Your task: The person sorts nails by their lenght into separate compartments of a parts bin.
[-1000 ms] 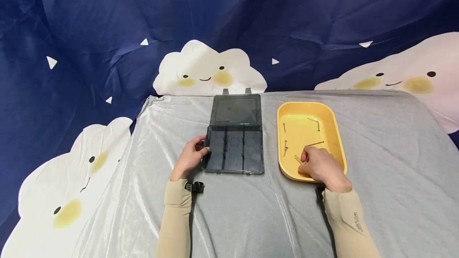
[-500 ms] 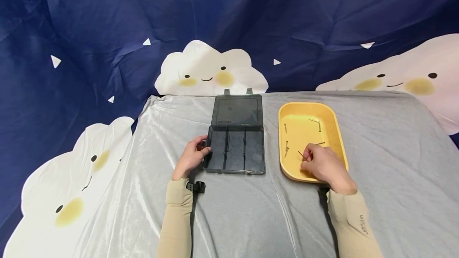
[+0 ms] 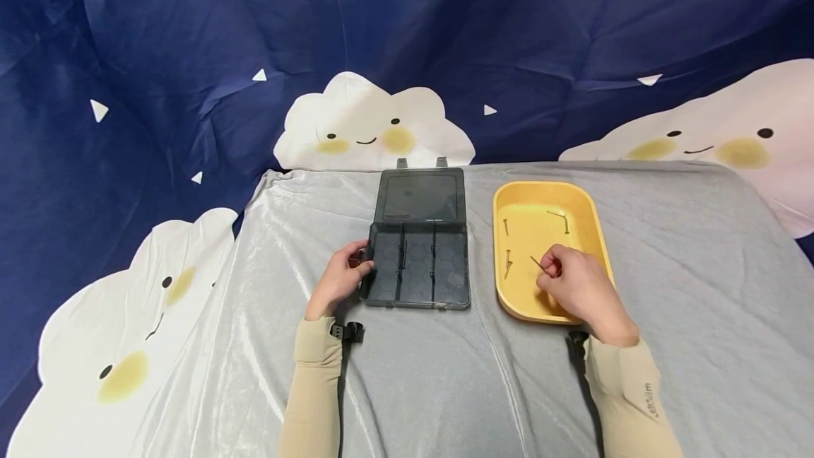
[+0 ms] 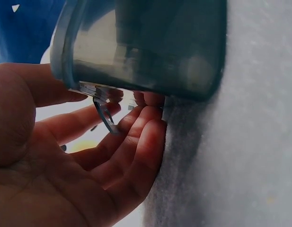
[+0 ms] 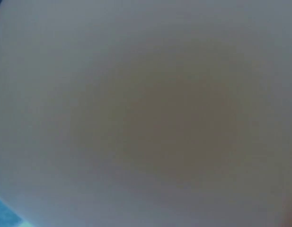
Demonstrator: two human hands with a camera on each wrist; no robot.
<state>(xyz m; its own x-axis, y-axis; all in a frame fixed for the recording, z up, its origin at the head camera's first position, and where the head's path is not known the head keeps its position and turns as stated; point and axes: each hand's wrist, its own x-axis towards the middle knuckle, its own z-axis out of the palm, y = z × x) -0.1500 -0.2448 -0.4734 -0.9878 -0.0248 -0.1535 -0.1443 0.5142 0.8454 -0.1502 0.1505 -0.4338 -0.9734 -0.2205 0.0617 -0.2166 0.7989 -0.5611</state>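
Observation:
A dark grey see-through compartment box (image 3: pixel 417 302) lies with its lid (image 3: pixel 421 195) folded back. My left hand (image 3: pixel 340 280) holds the box's left side, the thumb at the rim and the fingers curled against the outer wall; in the left wrist view the hand (image 4: pixel 103 156) is close around a small latch (image 4: pixel 105 117). Over the front of the yellow tray (image 3: pixel 498 267), my right hand (image 3: pixel 581 285) pinches a thin screw (image 3: pixel 537 262) between thumb and fingertips, its end pointing up and left. The right wrist view is only a blur.
Several more screws lie in the tray, some along its left side (image 3: pixel 507 260) and a pair at the back right (image 3: pixel 566 225). Grey cloth (image 3: pixel 432 387) covers the table. Behind hangs a dark blue curtain (image 3: pixel 407 20) with clouds.
My right hand has lifted the screw from the tray floor and shifted slightly right and back. Another screw near it is now hidden behind the hand. The left hand stays at the box.

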